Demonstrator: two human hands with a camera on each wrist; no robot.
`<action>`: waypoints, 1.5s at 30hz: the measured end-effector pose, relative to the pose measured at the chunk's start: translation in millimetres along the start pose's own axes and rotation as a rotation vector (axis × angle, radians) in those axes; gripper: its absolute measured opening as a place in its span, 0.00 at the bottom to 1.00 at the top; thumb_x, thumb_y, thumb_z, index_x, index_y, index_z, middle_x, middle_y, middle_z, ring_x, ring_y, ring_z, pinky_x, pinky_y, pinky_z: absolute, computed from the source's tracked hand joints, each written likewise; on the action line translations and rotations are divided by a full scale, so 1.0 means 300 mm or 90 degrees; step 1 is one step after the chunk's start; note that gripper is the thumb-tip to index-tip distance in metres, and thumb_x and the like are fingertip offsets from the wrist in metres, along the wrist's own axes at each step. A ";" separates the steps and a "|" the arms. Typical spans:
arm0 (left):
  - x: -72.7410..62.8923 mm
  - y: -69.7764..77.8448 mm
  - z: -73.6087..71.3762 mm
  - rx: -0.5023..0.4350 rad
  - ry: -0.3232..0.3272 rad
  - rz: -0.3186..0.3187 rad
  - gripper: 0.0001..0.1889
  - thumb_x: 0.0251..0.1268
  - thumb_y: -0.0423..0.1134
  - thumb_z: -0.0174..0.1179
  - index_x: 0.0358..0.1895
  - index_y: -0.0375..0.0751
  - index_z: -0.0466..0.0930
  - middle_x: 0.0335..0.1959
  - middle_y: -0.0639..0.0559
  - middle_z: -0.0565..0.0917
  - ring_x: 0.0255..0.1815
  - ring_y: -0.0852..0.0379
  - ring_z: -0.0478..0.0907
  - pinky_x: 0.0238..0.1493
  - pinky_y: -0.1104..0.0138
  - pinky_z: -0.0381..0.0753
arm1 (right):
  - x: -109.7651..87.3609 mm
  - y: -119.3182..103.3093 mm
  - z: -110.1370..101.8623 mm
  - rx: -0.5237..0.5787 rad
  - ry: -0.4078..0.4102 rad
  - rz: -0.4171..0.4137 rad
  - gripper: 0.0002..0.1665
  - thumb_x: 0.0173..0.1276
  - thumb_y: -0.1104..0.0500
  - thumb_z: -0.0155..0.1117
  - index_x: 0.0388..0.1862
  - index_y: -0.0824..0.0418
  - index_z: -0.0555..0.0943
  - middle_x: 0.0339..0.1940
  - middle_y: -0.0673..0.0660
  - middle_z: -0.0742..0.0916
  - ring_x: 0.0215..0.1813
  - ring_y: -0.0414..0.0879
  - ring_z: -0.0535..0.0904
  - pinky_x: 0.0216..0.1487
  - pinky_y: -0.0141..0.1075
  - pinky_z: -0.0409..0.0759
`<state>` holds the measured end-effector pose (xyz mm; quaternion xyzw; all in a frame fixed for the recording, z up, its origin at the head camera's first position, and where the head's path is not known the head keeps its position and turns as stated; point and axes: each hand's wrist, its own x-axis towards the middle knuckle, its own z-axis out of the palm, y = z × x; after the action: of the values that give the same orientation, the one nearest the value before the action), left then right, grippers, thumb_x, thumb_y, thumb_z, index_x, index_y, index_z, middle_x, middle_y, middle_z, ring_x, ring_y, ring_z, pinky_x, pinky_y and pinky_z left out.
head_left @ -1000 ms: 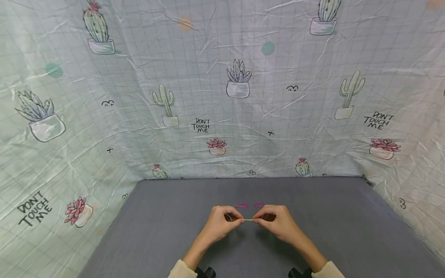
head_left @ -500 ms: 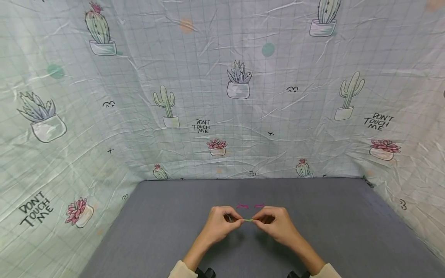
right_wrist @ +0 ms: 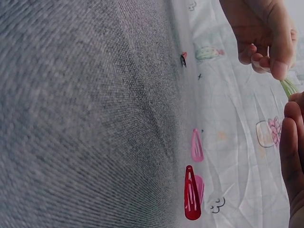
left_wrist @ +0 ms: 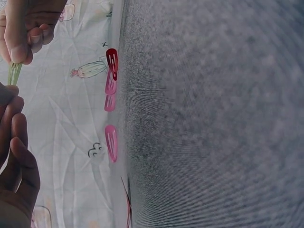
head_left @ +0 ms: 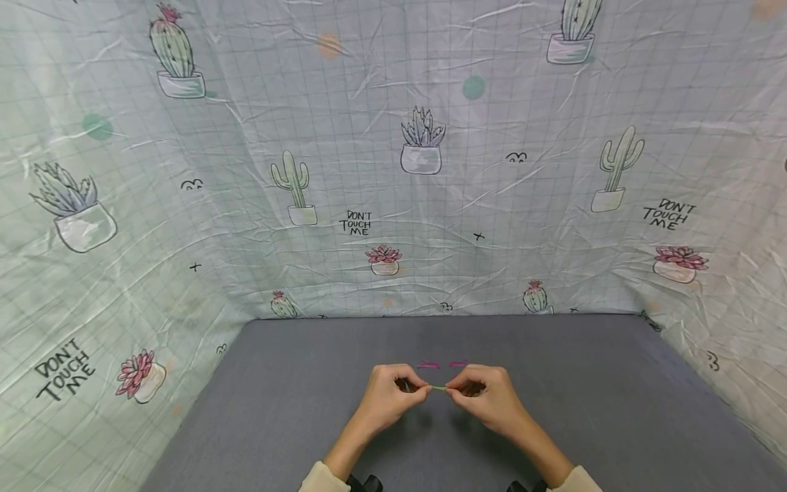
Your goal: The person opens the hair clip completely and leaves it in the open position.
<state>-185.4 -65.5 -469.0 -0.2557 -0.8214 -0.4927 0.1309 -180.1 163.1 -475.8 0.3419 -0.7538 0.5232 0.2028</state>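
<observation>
Between my two hands is a slim green snap hair clip (head_left: 438, 388), held level above the grey table. My left hand (head_left: 391, 396) pinches one end between thumb and finger, and my right hand (head_left: 490, 396) pinches the other. The left wrist view shows the slotted body of the green clip (left_wrist: 14, 74) spanning the gap between the fingertips, which cover its ends. Just beyond the hands, pink hair clips (head_left: 428, 365) lie on the table. A red hair clip (left_wrist: 112, 62) overlaps pink ones in the left wrist view; another pink clip (left_wrist: 111, 142) lies apart.
The grey table (head_left: 320, 355) reaches back to a hanging cloth (head_left: 344, 137) printed with cacti, which also encloses the left and right sides. A small dark and red object (right_wrist: 184, 59) shows near the table's far edge in the right wrist view.
My right forearm has shifted very slightly to the left. Both hands keep their pinch on the green hair clip, and the pink clips stay where they were.
</observation>
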 end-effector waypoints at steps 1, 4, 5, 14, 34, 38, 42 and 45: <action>0.000 0.000 0.001 -0.003 0.001 0.000 0.08 0.54 0.29 0.74 0.26 0.49 0.91 0.24 0.56 0.89 0.22 0.69 0.78 0.24 0.71 0.80 | 0.000 0.000 0.001 -0.001 0.002 -0.002 0.11 0.58 0.72 0.77 0.32 0.56 0.91 0.26 0.52 0.89 0.25 0.34 0.82 0.25 0.29 0.82; -0.001 0.002 0.002 -0.008 0.002 0.000 0.08 0.54 0.29 0.74 0.26 0.49 0.91 0.24 0.55 0.89 0.22 0.69 0.78 0.24 0.69 0.81 | -0.001 0.002 0.006 -0.005 0.008 -0.005 0.11 0.57 0.74 0.77 0.31 0.58 0.90 0.25 0.53 0.89 0.25 0.34 0.82 0.25 0.29 0.82; -0.001 0.003 0.002 -0.009 0.002 0.000 0.08 0.54 0.29 0.74 0.26 0.49 0.90 0.24 0.55 0.89 0.22 0.69 0.78 0.24 0.68 0.81 | -0.002 0.004 0.008 -0.008 0.010 -0.007 0.12 0.56 0.75 0.77 0.31 0.58 0.90 0.25 0.53 0.89 0.24 0.34 0.82 0.25 0.29 0.81; -0.005 0.002 0.006 -0.020 0.010 0.019 0.09 0.53 0.28 0.73 0.24 0.48 0.89 0.23 0.54 0.89 0.21 0.69 0.77 0.23 0.68 0.81 | -0.004 0.012 0.017 -0.018 0.024 -0.035 0.16 0.51 0.79 0.75 0.29 0.59 0.89 0.22 0.54 0.87 0.23 0.35 0.80 0.24 0.27 0.80; -0.011 0.008 0.020 -0.067 0.013 0.045 0.10 0.50 0.24 0.72 0.22 0.44 0.86 0.21 0.48 0.86 0.20 0.72 0.73 0.21 0.69 0.79 | -0.001 0.007 0.015 -0.004 0.033 -0.045 0.16 0.53 0.77 0.76 0.30 0.55 0.90 0.24 0.51 0.87 0.25 0.34 0.81 0.25 0.27 0.80; -0.010 0.010 0.024 -0.071 0.007 0.044 0.10 0.50 0.24 0.71 0.22 0.44 0.86 0.21 0.48 0.86 0.20 0.72 0.73 0.21 0.71 0.78 | 0.002 0.000 0.009 0.001 0.031 -0.043 0.18 0.54 0.76 0.76 0.31 0.52 0.90 0.24 0.49 0.87 0.25 0.33 0.80 0.25 0.27 0.80; -0.010 0.004 0.026 -0.070 0.010 0.040 0.10 0.49 0.23 0.71 0.23 0.43 0.86 0.21 0.48 0.86 0.19 0.72 0.72 0.21 0.71 0.77 | 0.004 0.002 0.008 0.002 0.028 -0.053 0.17 0.55 0.75 0.75 0.32 0.52 0.90 0.25 0.49 0.87 0.25 0.32 0.80 0.26 0.27 0.80; -0.009 0.001 0.028 -0.073 0.011 0.042 0.10 0.49 0.23 0.71 0.23 0.42 0.86 0.21 0.46 0.86 0.19 0.72 0.72 0.20 0.70 0.77 | 0.003 0.008 0.008 0.003 0.029 -0.048 0.17 0.55 0.75 0.75 0.32 0.52 0.91 0.25 0.48 0.87 0.25 0.33 0.80 0.25 0.27 0.81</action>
<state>-182.8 -58.9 -474.1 -0.2855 -0.7819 -0.5364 0.1392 -182.4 161.2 -477.6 0.3582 -0.7345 0.5247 0.2385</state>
